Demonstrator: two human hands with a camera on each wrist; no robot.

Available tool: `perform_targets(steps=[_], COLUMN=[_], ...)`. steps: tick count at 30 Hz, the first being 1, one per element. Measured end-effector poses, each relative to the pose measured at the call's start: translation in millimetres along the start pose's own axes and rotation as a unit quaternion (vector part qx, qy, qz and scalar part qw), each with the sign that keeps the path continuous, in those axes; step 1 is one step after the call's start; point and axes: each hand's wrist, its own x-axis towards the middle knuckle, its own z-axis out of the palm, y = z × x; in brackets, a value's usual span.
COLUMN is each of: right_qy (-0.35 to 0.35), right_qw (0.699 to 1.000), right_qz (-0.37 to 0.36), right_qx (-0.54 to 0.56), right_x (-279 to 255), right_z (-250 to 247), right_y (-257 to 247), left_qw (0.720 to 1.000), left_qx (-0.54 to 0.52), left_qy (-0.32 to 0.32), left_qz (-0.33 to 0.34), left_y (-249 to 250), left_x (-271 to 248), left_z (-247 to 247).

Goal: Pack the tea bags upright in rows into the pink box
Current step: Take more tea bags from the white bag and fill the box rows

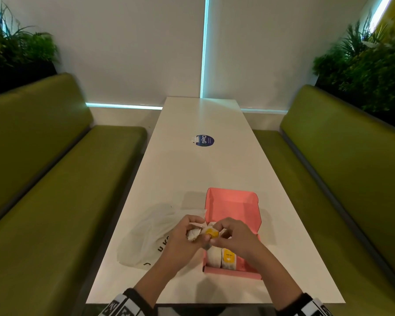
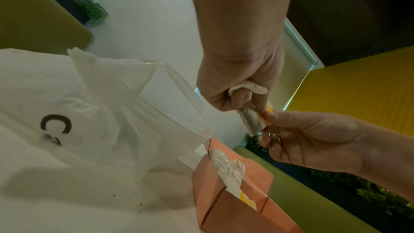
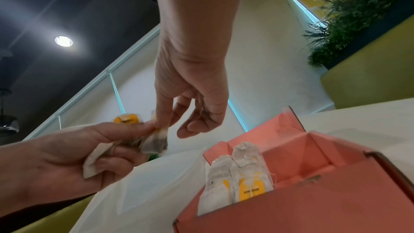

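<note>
The pink box [image 1: 234, 202] lies open near the table's front edge, its lid standing up at the back. Two tea bags [image 1: 221, 258] with yellow labels stand upright at its near end [image 3: 237, 174]. Just above the box's left rim, my left hand [image 1: 197, 231] grips a small bunch of tea bags [image 3: 96, 162]. My right hand [image 1: 217, 234] pinches one tea bag [image 2: 251, 120] of that bunch between thumb and forefinger [image 3: 160, 121]. A yellow label [image 1: 211, 233] shows between the two hands.
A crumpled white plastic bag [image 1: 151, 233] with black lettering lies left of the box. A blue round sticker [image 1: 205, 140] sits mid-table. Green benches [image 1: 55, 179] flank the white table [image 1: 192, 169] on both sides. Dark crumbs speckle the table by the box [image 2: 139, 206].
</note>
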Motion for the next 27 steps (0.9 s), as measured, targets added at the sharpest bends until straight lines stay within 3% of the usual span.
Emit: perform_targets(steps=[8,13,21,27], right_qy=[0.019,0.026,0.038,0.070], right_qw=[0.984,0.973,0.973,0.981], right_qz=[0.050,0.056,0.061,0.050], right_qx=[0.172,0.220,0.218,0.174], right_x=[5.6,5.8,6.4,7.5], right_z=[0.4,1.1,3.6,7.8], right_y=[-0.4,-0.8,0.4,0.7], left_qw=[0.999,0.999,0.998,0.986], left_qx=[0.014,0.028,0.003,-0.083], left_qy=[0.041,0.020,-0.027,-0.082], left_qz=[-0.029,-0.038,-0.063,-0.120], left_y=[-7.1,-6.8,2.8,12.9], left_x=[2.4,2.4,0.0,-1.6], left_z=[-2.9,-2.9,-2.8,-5.4])
